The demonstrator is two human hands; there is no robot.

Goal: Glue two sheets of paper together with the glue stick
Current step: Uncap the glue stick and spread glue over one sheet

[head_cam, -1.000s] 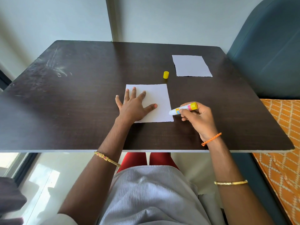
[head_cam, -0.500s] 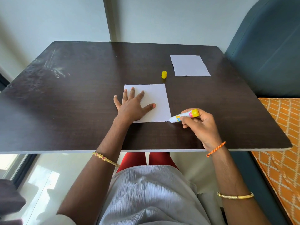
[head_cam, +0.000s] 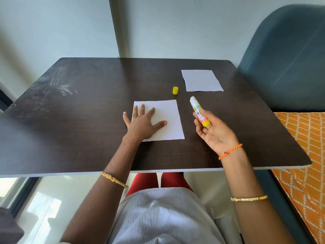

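A white sheet of paper (head_cam: 167,117) lies on the dark table (head_cam: 88,111) in front of me. My left hand (head_cam: 142,123) rests flat on its left part with fingers spread. To the right of this sheet, my right hand (head_cam: 216,132) is raised palm-up above the table and holds the uncapped glue stick (head_cam: 199,110), its white tip pointing up and away. A second white sheet (head_cam: 202,81) lies at the far right of the table. The yellow cap (head_cam: 175,90) stands between the two sheets.
A dark blue chair back (head_cam: 284,55) rises past the table's right edge, with an orange patterned cushion (head_cam: 304,147) beside it. Pale walls stand behind the table. My lap sits below the near table edge.
My right hand lifted the glue stick off the near sheet's lower right corner and turned palm-up, so the tip now points up and away. My left hand stayed flat on the sheet.
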